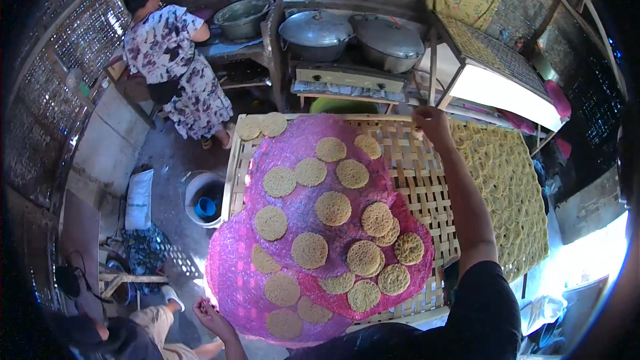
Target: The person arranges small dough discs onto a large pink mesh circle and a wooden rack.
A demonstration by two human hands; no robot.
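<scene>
A pink mesh net [230,253] lies rumpled over a woven bamboo rack [420,187], with several round, flat, tan crackers [333,209] spread on it. Some crackers show through a layer of the net; others overlap at its right side. My left hand [215,319] is at the net's lower left edge, fingers curled together. Whatever is between those fingers is too small to make out. Stretched forward, my right hand [430,123] is closed above the rack's far edge, right of the net. Its fingertips are partly hidden, and I cannot see what they hold.
Right of the rack, another rack [500,193] is covered in crackers. Two lidded metal pots [317,35] stand on a stove [347,80] behind. A person [170,60] stands at a basin [243,20], far left. A white bucket [205,197] and a seated person's leg [157,323] are left.
</scene>
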